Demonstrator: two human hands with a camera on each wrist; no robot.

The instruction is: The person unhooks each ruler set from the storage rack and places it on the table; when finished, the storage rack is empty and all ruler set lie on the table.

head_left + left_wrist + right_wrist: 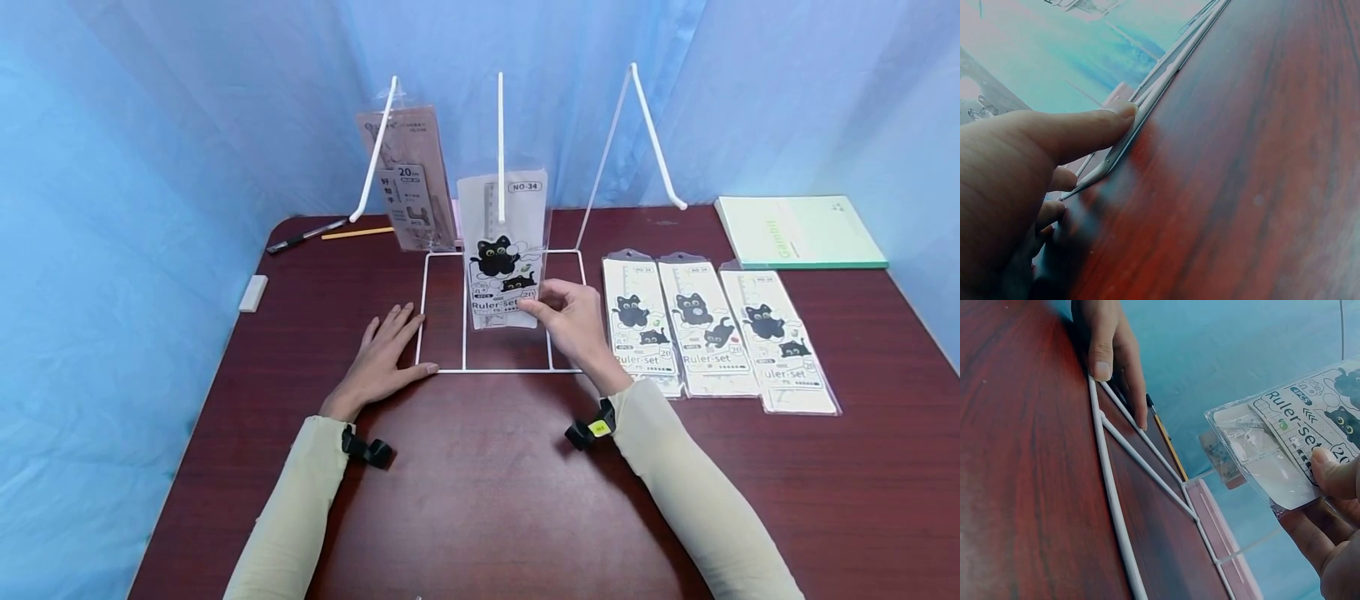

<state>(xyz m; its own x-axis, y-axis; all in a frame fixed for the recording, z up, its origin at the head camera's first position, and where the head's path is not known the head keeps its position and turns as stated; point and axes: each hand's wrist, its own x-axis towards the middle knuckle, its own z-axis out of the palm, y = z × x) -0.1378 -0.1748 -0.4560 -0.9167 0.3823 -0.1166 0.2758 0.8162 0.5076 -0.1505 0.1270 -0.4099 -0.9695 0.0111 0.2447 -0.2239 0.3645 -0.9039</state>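
Note:
My right hand [577,321] pinches the lower right corner of a ruler set [495,260] in a clear sleeve printed with black cats. Thumb in front and fingers behind show in the right wrist view. The ruler set stands upright at the middle hook [500,125] of a white wire rack, whose tip overlaps its upper part. My left hand [386,354] lies spread on the table at the rack's left front corner. Its thumb [1100,131] touches the front wire of the base [510,371]. On the left hook [375,150] hangs a brownish ruler pack [408,154].
Three more cat ruler sets [632,317] lie in a row right of the rack. Behind them is a pale green notebook [802,232]. A black pen [306,236], a yellow pencil [356,233] and a white eraser [253,293] lie at left. The right hook [660,137] holds nothing.

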